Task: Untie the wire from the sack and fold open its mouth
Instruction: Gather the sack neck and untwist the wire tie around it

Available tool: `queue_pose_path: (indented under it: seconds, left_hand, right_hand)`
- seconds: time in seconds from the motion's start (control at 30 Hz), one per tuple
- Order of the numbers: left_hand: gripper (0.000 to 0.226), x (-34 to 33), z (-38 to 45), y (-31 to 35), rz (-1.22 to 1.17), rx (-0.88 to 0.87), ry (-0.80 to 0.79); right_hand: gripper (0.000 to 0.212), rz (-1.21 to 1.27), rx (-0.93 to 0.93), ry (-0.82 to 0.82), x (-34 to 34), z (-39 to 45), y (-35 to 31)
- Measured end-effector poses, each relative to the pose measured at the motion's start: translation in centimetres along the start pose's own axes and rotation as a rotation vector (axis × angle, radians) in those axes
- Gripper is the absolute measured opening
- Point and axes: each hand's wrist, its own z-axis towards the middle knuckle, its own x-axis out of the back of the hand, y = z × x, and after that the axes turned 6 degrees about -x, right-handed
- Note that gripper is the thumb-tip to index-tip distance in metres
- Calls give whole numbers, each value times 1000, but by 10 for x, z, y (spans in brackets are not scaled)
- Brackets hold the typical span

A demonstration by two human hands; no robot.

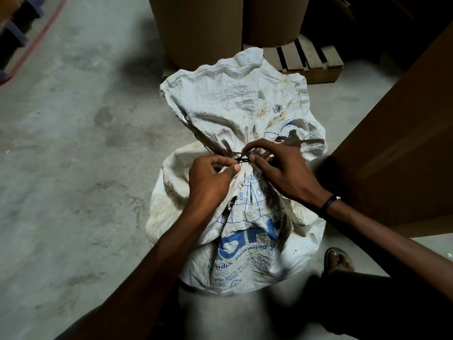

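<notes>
White woven sack [235,217] w/ blue print stands on the grey concrete floor [73,143], just beside a brown cardboard box [397,148]. Fabric creased, stained yellowish; mouth bunched into a tight neck, loose top flaring above w/ a metal eyelet [277,108]. Thin dark wire [242,159] wraps the neck, still tied. Left hand [210,180] pinches the wire's twisted end betw. thumb & forefinger; right hand [282,168] fingertips pinch it from the other side, prob. on the knot – it's small, partly hidden. Wooden pallet [311,62] behind.
</notes>
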Motion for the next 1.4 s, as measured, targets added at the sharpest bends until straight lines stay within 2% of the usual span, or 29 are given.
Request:
queue_pose_path:
  seconds: [0.17,0.33,0.53,0.73,0.87,1.0,1.2,1.4]
  left_hand:
    - [7,-1,-1,1,-21,-48,17]
    - [18,0,-2,5,-33,-170,19]
    - [26,0,-5,9,25,-218,-11]
    - [24,2,-3,8,50,-250,-38]
    - [22,2,-3,8,55,-253,-39]
    - [20,1,-2,8,71,-295,-32]
    - [20,-5,-1,0,275,-366,-91]
    - [23,1,-1,6,284,-292,-171]
  right_hand:
    - [11,-99,51,16,1,4,1]
    - [14,-173,71,77,-6,3,3]
    - [17,-205,56,76,-10,3,5]
    - [13,-110,-31,52,-10,4,6]
    - [10,-55,-7,29,-5,4,5]
    - [23,-88,1,33,-5,2,1]
    - [18,13,-47,125,-9,5,4]
    - [19,19,-18,82,-8,6,7]
